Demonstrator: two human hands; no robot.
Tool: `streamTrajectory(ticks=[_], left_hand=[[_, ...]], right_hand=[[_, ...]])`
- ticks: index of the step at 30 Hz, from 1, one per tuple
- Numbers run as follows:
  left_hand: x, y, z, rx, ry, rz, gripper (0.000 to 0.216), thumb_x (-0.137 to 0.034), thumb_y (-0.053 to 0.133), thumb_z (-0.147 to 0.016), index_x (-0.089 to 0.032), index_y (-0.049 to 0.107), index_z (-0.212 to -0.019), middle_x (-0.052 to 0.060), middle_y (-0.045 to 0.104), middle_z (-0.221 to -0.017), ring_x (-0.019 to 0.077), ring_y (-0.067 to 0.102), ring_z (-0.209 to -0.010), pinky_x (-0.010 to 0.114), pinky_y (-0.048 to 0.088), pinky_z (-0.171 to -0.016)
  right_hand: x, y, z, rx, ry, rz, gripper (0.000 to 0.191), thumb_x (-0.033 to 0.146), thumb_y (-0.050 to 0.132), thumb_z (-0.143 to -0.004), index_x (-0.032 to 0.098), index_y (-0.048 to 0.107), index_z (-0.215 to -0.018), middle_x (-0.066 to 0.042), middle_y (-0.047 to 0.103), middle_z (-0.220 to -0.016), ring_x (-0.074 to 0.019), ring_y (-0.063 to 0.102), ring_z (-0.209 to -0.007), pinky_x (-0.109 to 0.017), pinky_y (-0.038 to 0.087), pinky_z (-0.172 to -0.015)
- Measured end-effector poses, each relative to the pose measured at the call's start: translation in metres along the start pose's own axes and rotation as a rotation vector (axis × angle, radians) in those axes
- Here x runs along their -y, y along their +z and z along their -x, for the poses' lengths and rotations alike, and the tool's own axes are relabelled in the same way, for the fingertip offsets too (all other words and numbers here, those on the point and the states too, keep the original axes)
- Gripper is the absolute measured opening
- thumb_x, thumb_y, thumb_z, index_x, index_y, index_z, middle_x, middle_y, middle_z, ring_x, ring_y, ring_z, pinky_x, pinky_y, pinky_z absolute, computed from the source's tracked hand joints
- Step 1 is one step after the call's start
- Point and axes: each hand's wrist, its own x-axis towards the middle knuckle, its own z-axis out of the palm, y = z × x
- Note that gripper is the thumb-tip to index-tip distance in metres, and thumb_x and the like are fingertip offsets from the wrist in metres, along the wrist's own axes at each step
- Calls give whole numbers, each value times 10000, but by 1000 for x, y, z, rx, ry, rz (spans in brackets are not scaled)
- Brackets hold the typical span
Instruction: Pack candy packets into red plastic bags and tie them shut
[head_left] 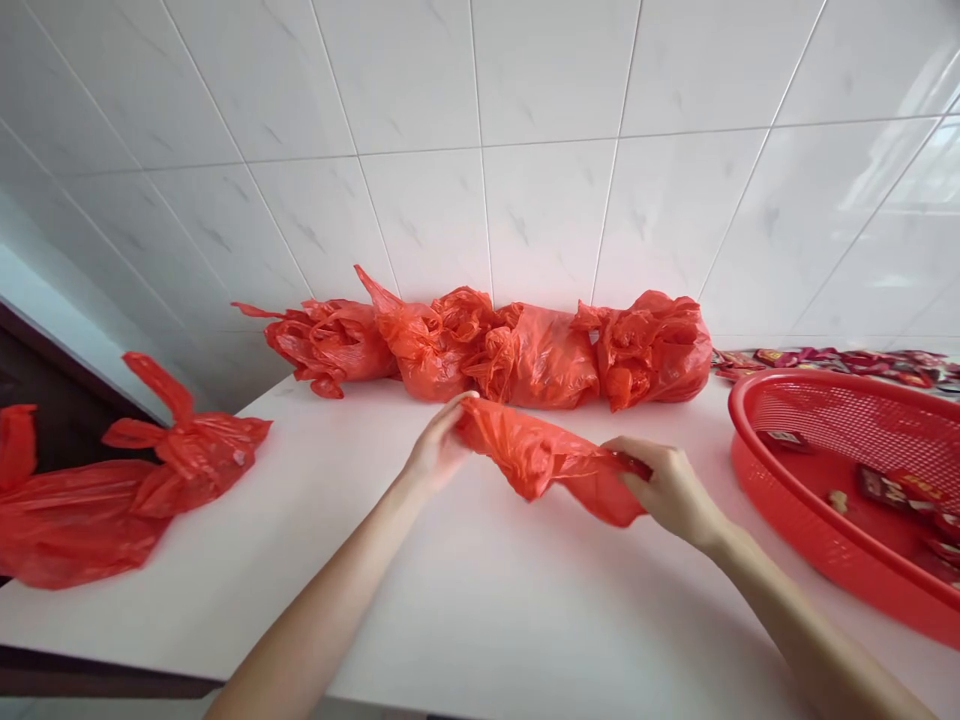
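A thin red plastic bag [540,455] is stretched between my two hands above the white table. My left hand [440,440] grips its upper left end, the fingers partly behind the plastic. At the bag's right end, my right hand [670,487] is closed on the edge, thumb and fingers pinching it. The middle of the bag looks crumpled and hangs a little lower. Just behind it, a row of filled, knotted red bags [559,355] lies against the wall.
A red plastic basket [795,530] with small wrapped packets inside stands on the right. More packets [855,362] lie behind it along the wall. Tied red bags [90,515] rest at the table's left edge. White tiles [547,210] rise behind the white table [480,610].
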Motion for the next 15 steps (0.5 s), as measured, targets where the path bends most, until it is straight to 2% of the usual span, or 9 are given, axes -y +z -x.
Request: streamTrajectory(ticks=[2,4,6,8,10,12,15], left_hand=[[-7,-2,-4,-66,24,16,198,-318,778,-749,-221,732,-915,18,752,-916,176,670,-833,279,504,-739],[-12,-2,-6,-125,39,6,224,-313,765,-712,-214,738,-912,35,759,-929,181,673,-858,286,511,-762],[-12,1,-4,-194,128,-60,229,-299,751,-673,-208,741,-883,39,763,-939,181,673,-880,286,509,-791],[-9,6,3,-273,332,-190,148,-285,726,-678,-208,734,-805,22,752,-874,168,659,-842,277,497,-797],[-2,14,16,-298,569,-372,70,-275,690,-738,-213,709,-712,-1,707,-740,154,624,-736,273,486,-752],[7,25,33,-190,712,-586,150,-266,646,-812,-220,693,-677,-5,669,-654,158,598,-646,286,484,-685],[22,43,54,174,681,-915,161,-256,612,-875,-228,750,-795,31,734,-747,195,659,-685,320,529,-701]], right_hand=[[0,-8,2,-206,-86,101,254,186,491,-786,206,710,-913,-30,754,-813,-176,647,-671,-285,518,-638],[2,-13,4,-318,-117,154,291,169,474,-770,213,707,-938,-36,769,-849,-179,672,-690,-277,526,-645],[3,-12,6,-361,-116,234,287,164,474,-755,220,702,-920,-28,762,-811,-166,652,-626,-259,506,-593],[3,-6,7,-341,-112,335,262,169,478,-756,227,695,-891,-21,749,-773,-155,617,-560,-249,471,-546],[2,5,8,-289,-115,428,249,176,474,-780,227,692,-890,-26,745,-781,-153,606,-540,-245,438,-520],[1,15,10,-240,-116,488,277,164,462,-799,224,692,-941,-41,750,-834,-159,617,-551,-247,423,-514],[0,26,11,-192,-108,479,348,124,459,-789,226,675,-1042,-56,756,-926,-173,653,-609,-258,459,-556]])
